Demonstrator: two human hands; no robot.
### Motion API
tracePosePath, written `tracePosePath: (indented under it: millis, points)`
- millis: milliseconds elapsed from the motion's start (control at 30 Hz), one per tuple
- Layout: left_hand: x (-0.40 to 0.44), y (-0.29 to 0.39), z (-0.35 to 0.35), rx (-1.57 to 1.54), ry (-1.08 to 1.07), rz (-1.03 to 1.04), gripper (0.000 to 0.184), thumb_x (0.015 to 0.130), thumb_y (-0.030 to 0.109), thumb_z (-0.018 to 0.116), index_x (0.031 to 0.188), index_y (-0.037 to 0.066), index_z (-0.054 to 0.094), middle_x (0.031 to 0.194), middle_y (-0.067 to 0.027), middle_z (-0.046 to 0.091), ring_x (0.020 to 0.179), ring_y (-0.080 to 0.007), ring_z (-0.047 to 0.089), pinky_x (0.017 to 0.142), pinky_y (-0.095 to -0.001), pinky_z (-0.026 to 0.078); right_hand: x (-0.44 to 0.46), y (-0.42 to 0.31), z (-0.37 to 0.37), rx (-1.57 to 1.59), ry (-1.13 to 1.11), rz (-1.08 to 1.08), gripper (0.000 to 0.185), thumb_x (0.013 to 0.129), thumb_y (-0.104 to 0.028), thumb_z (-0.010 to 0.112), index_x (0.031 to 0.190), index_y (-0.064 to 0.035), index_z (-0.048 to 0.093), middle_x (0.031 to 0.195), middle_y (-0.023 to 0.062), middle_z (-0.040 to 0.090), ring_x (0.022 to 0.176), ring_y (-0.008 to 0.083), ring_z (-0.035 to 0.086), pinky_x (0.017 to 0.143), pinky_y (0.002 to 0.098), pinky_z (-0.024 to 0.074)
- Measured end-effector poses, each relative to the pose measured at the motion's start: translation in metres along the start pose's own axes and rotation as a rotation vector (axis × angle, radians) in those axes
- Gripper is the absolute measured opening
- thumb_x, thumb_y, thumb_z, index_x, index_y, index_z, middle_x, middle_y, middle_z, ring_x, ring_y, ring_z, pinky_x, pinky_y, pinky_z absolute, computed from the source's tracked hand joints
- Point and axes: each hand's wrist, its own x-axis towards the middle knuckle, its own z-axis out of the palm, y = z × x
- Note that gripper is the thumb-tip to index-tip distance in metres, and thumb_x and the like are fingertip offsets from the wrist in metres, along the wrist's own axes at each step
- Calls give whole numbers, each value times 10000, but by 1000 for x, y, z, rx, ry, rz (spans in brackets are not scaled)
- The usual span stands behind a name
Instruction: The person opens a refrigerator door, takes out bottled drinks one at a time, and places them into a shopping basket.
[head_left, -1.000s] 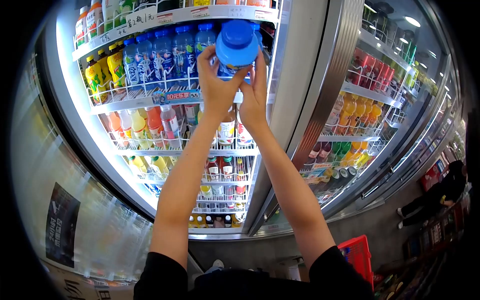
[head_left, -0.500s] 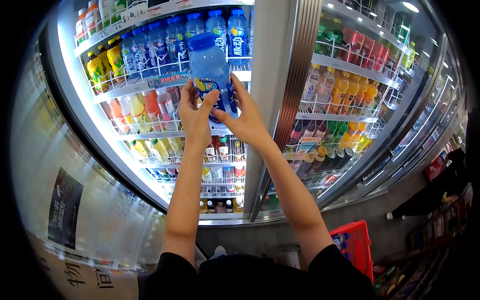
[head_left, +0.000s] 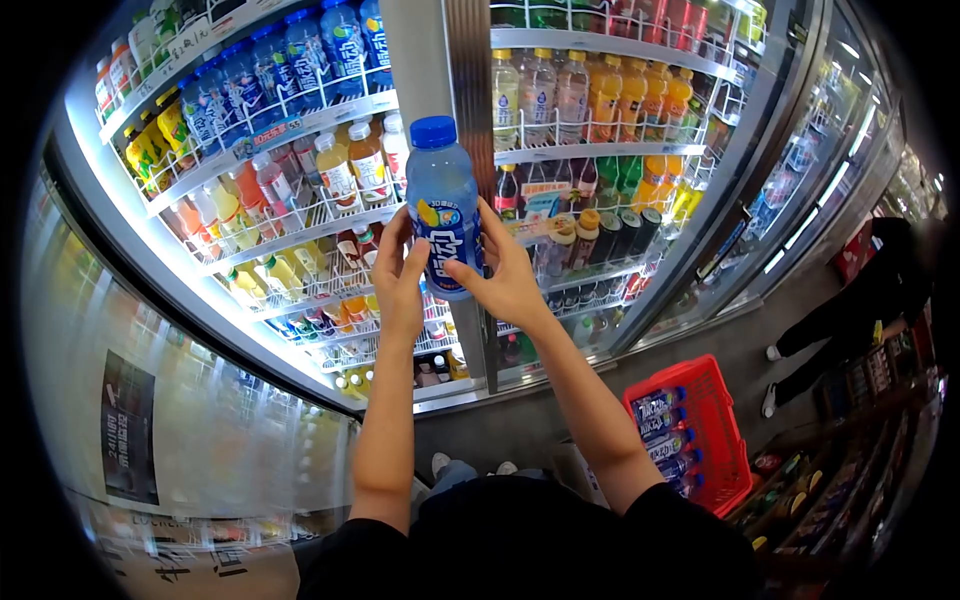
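A blue drink bottle [head_left: 440, 190] with a blue cap and a dark blue label stands nearly upright between my two hands, in front of the fridge's middle post. My left hand [head_left: 401, 285] grips its left side, thumb on the label. From the other side my right hand [head_left: 508, 275] closes on it, thumb across the label's lower part. Behind, to the left, a row of similar blue bottles [head_left: 270, 75] fills an upper fridge shelf. On the floor at lower right, a red basket [head_left: 722, 430] contains several blue-labelled bottles [head_left: 668, 440] lying on their sides.
An opened glass door [head_left: 200, 400] stands at the left. Right of the metal post [head_left: 470, 90], more shelves carry orange drinks [head_left: 620, 100] and dark bottles. A person [head_left: 850, 300] in dark clothes is at far right, near a low rack of goods [head_left: 820, 490].
My view has turned right, bringing more of the red basket into sight. Both hands have carried the bottle from before the blue row to in front of the post, lower and nearer upright.
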Motion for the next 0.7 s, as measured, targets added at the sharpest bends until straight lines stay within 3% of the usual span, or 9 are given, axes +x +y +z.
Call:
tracePosePath:
  millis: [33, 67, 133, 367, 500, 700]
  points:
    - [-13, -6, 9, 10, -48, -40, 520, 934, 167, 613, 1383, -43, 456, 1320, -148, 537, 1244, -222, 487, 1063, -346, 364, -23, -3, -7, 100, 42, -15, 920, 831, -123, 762, 1519, 41, 174, 1428, 197, 433, 1283, 232, 481, 1075, 363, 390]
    - [-23, -9, 15, 31, -85, -67, 516, 931, 167, 616, 1383, -30, 464, 1318, -143, 538, 1236, -219, 491, 1058, -346, 370, -38, 8, -12, 64, 119, -24, 871, 823, -57, 739, 1517, 18, 217, 1314, 160, 538, 1166, 187, 551, 1014, 325, 434]
    - [-37, -12, 25, 37, -150, -149, 513, 921, 175, 633, 1378, -1, 481, 1283, -102, 554, 1201, -194, 498, 1035, -337, 392, -61, 4, -21, 68, 166, 15, 861, 838, -65, 731, 1517, 23, 208, 1339, 160, 517, 1197, 188, 533, 1023, 325, 426]
    - [-84, -28, 45, -13, -328, -313, 531, 933, 192, 632, 1399, 7, 456, 1281, -109, 542, 1164, -171, 501, 999, -315, 410, -124, 15, -39, 165, 296, 97, 837, 876, -61, 699, 1524, 21, 174, 1385, 151, 478, 1222, 184, 517, 1022, 317, 430]
    - [-114, -25, 50, -22, -371, -405, 602, 958, 204, 608, 1486, 49, 363, 1157, -74, 585, 1042, -147, 552, 968, -293, 421, -159, 8, -33, 170, 373, 158, 826, 884, -74, 698, 1519, 30, 181, 1396, 156, 472, 1228, 180, 510, 1012, 313, 437]
    - [-172, -24, 48, -64, -422, -508, 617, 964, 162, 596, 1493, -2, 324, 1246, -85, 563, 1099, -137, 540, 959, -275, 424, -226, 6, -21, 27, 482, 234, 848, 879, -113, 714, 1522, 27, 180, 1420, 160, 458, 1245, 197, 500, 988, 318, 454]
